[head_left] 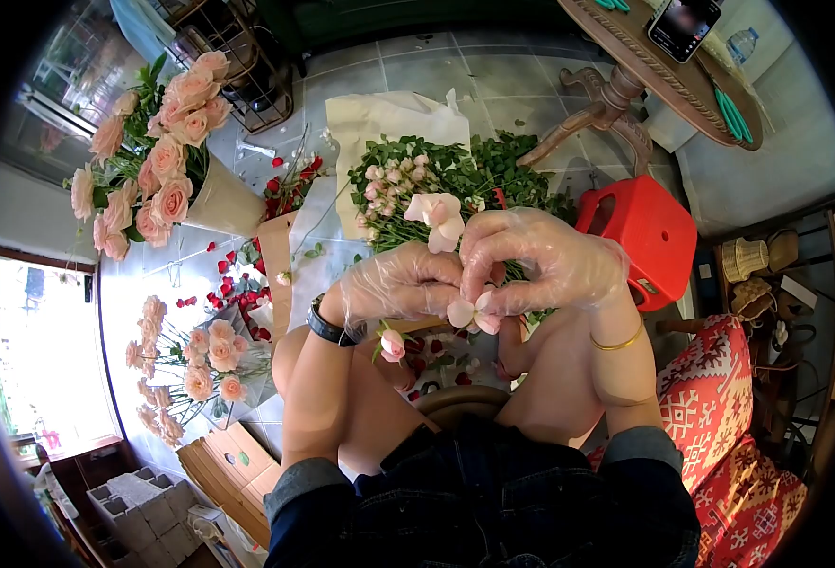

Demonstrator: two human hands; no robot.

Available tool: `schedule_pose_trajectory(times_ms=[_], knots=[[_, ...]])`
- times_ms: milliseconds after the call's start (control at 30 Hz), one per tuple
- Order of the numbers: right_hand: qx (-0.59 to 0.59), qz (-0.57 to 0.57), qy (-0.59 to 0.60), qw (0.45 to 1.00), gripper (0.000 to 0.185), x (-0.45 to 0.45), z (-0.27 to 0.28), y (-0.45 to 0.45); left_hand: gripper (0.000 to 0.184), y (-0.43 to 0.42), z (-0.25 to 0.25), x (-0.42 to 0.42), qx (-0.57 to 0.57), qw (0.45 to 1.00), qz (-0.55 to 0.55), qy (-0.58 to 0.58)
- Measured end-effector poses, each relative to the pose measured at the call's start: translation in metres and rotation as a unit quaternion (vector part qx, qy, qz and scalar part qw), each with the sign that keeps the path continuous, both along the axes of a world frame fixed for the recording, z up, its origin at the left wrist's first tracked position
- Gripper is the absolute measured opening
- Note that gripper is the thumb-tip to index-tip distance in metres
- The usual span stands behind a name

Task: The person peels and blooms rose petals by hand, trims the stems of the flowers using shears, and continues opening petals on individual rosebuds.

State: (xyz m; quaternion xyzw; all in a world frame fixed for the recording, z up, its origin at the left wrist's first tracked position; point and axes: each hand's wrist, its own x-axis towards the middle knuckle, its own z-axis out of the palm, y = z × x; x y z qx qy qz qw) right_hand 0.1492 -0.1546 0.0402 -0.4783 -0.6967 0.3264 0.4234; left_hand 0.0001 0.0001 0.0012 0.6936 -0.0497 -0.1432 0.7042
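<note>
Both my hands wear thin clear plastic gloves and meet in front of my lap. My left hand [394,284] is closed, its fingertips pressed near a small pale pink bloom [474,314]. The thumb and finger of my right hand [540,265] pinch that bloom from the right. Just above, a larger pink rose with spread petals [436,220] stands by my fingers. Below my left hand hangs a pink rosebud [392,346]. What holds these two is hidden. Beyond my hands, a bunch of small pink roses [394,185] with green leaves lies on pale paper [342,118].
A vase [228,201] of pink roses stands at the left, with more peach roses [211,355] below it. Red petals [233,275] litter the tiled floor. At the right are a red stool [659,227], a round wooden table [595,24] and a patterned red cushion [711,398].
</note>
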Motion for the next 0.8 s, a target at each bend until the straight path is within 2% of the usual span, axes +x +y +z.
schedule_pose_trajectory(times_ms=[100, 267, 500, 533, 600, 667, 800], knots=[[-0.011, 0.013, 0.016, 1.000, 0.012, 0.000, -0.001, 0.001, 0.021, 0.001, -0.009, 0.001, -0.009, 0.999, -0.007, -0.053], [-0.005, 0.025, 0.038, 0.999, 0.013, 0.002, -0.007, 0.002, 0.021, -0.001, 0.012, 0.001, -0.002, 1.000, -0.014, 0.027], [-0.049, 0.001, 0.093, 0.994, 0.015, -0.004, -0.008, -0.001, 0.022, 0.003, 0.003, 0.001, 0.007, 1.000, -0.017, 0.025], [-0.122, -0.027, 0.182, 0.975, 0.016, -0.008, -0.008, -0.003, 0.022, 0.002, 0.003, 0.001, -0.016, 1.000, -0.010, 0.023], [-0.193, -0.055, 0.268, 0.942, 0.017, -0.010, -0.009, -0.003, 0.022, 0.001, 0.002, 0.000, -0.038, 0.999, -0.003, 0.020], [-0.193, -0.044, 0.335, 0.921, 0.021, -0.010, -0.014, -0.002, 0.021, 0.000, 0.002, -0.001, -0.029, 0.999, 0.022, 0.006], [-0.201, -0.078, 0.336, 0.917, 0.023, -0.016, -0.008, -0.001, 0.020, 0.000, 0.005, -0.002, -0.017, 1.000, 0.017, 0.014]])
